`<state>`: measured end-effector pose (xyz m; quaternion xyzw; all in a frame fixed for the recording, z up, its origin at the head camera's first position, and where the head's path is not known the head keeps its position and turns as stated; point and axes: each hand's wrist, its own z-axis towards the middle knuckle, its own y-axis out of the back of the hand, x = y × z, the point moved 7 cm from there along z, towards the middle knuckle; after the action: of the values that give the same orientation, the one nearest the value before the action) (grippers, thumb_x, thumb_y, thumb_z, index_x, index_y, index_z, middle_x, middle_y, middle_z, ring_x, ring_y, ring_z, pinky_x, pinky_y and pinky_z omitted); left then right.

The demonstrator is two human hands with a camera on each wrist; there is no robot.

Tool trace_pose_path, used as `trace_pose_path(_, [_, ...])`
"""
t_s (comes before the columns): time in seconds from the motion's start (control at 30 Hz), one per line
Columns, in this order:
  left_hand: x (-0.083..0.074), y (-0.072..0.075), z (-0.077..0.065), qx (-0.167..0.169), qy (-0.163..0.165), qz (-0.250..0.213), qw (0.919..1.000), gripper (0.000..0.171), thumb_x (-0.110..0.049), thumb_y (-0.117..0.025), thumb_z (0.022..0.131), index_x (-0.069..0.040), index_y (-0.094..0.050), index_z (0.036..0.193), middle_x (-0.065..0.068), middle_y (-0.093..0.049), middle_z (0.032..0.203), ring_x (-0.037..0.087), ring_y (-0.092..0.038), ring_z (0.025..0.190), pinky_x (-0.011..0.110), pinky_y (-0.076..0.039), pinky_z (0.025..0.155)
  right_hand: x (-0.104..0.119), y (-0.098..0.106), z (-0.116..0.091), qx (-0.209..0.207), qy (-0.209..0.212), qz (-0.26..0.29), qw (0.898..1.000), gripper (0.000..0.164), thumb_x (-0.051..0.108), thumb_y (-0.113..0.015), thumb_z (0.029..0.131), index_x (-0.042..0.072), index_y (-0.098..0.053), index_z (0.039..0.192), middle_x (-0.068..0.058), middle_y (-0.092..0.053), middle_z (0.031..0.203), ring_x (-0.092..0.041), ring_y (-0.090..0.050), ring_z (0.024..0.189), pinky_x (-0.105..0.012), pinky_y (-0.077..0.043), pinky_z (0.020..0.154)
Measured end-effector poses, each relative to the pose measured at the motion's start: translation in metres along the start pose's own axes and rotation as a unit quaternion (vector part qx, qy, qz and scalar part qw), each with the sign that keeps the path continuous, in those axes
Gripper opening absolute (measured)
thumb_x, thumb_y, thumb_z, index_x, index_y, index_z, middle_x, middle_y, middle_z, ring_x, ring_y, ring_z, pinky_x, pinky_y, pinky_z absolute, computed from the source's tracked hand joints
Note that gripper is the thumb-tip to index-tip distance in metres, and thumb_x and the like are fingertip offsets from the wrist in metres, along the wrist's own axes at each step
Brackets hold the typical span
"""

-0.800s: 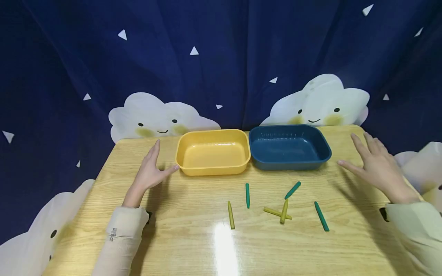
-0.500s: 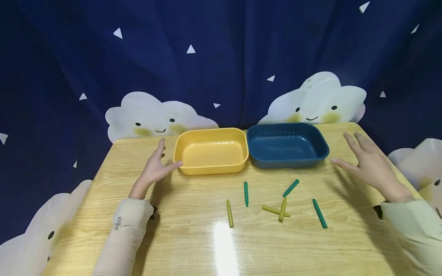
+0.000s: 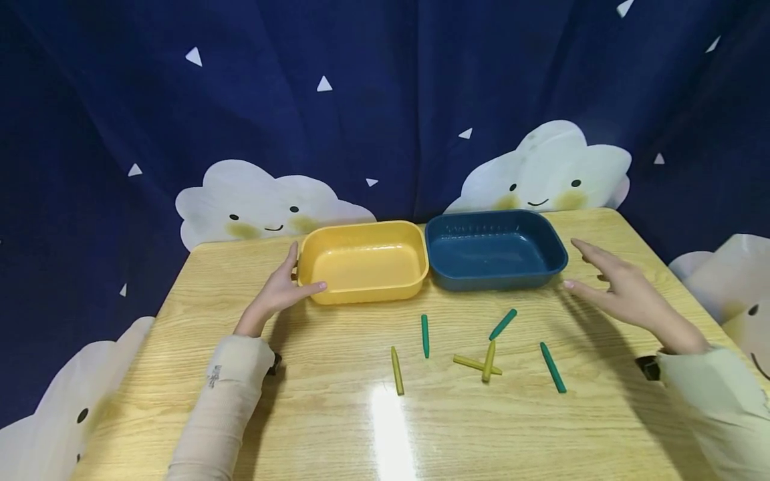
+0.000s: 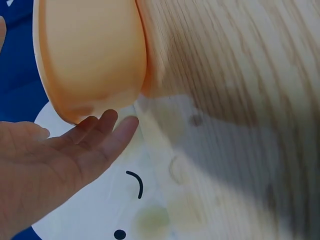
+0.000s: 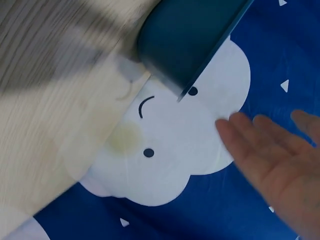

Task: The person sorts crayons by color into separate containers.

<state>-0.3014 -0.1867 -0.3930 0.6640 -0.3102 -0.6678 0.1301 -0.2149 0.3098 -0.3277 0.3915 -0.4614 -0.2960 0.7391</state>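
Observation:
At the back of the table a yellow plastic tray [image 3: 363, 295] stands side by side with a dark blue tray [image 3: 496, 282]. My left hand [image 3: 279, 288] is at the yellow tray's left end, thumb over the front corner and fingers straight along the side; in the left wrist view its fingertips [image 4: 131, 122] lie right at the tray's end. To the right of the blue tray, my right hand [image 3: 628, 294] hovers with fingers extended and holds nothing. The right wrist view shows a gap between that hand's fingertips [image 5: 222, 125] and the blue tray.
Several crayons lie in front of the trays: green ones [image 3: 425, 336] and yellow ones [image 3: 398, 371], two of the yellow crossed [image 3: 489, 362]. A navy curtain [image 3: 385, 87] with printed clouds hangs right behind the wooden table [image 3: 325, 414].
My left hand has moved right, up to the yellow tray's end. My right hand has come left, nearer the blue tray. The whole head view has shifted slightly; the crayons stay put.

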Motion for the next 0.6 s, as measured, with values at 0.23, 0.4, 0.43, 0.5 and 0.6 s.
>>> trace_pose_path(0.23, [-0.002, -0.001, 0.002, 0.0, 0.012, 0.022, 0.9997, 0.113, -0.032, -0.075, 0.075, 0.001, 0.008, 0.143, 0.027, -0.016, 0.145, 0.039, -0.025, 0.129, 0.048, -0.025, 0.103, 0.007, -0.014, 0.001, 0.038, 0.041, 0.074, 0.996, 0.07, 0.009, -0.063, 0.086, 0.008, -0.025, 0.144, -0.025, -0.042, 0.132, 0.003, -0.049, 0.106, -0.011, -0.044, 0.078])
trace_pose_path(0.4, [0.004, -0.002, 0.006, -0.003, 0.01, 0.068, 0.9976, 0.107, -0.034, -0.075, 0.074, 0.011, -0.005, 0.141, 0.032, -0.019, 0.141, 0.041, -0.027, 0.126, 0.049, -0.026, 0.103, 0.01, -0.023, 0.002, 0.064, 0.04, 0.154, 0.985, 0.063, 0.004, -0.059, 0.088, 0.004, -0.028, 0.143, -0.017, -0.05, 0.124, 0.007, -0.05, 0.102, -0.009, -0.042, 0.078])
trace_pose_path(0.43, [0.004, -0.002, 0.006, -0.002, 0.007, 0.074, 0.9972, 0.106, -0.034, -0.075, 0.074, 0.012, -0.007, 0.14, 0.033, -0.022, 0.138, 0.041, -0.028, 0.125, 0.05, -0.027, 0.102, 0.011, -0.024, 0.002, 0.067, 0.042, 0.163, 0.983, 0.061, 0.003, -0.058, 0.088, 0.004, -0.029, 0.142, -0.011, -0.052, 0.123, 0.004, -0.052, 0.102, -0.01, -0.043, 0.078])
trace_pose_path(0.5, [0.003, -0.002, 0.006, -0.003, 0.008, 0.073, 0.9973, 0.104, -0.033, -0.076, 0.074, 0.012, -0.01, 0.141, 0.033, -0.025, 0.137, 0.04, -0.03, 0.124, 0.05, -0.028, 0.101, 0.012, -0.026, 0.003, 0.073, 0.045, 0.177, 0.98, 0.059, 0.003, -0.057, 0.088, 0.004, -0.031, 0.141, 0.0, -0.054, 0.121, 0.001, -0.054, 0.1, -0.012, -0.044, 0.078])
trace_pose_path(0.6, [0.004, -0.003, 0.007, 0.0, 0.017, 0.07, 0.9974, 0.104, -0.034, -0.076, 0.074, 0.01, -0.01, 0.141, 0.032, -0.023, 0.139, 0.041, -0.029, 0.125, 0.05, -0.028, 0.101, 0.014, -0.031, 0.004, 0.092, 0.045, 0.208, 0.973, 0.056, 0.002, -0.058, 0.088, 0.002, -0.035, 0.139, 0.008, -0.056, 0.116, -0.004, -0.057, 0.097, -0.016, -0.046, 0.077])
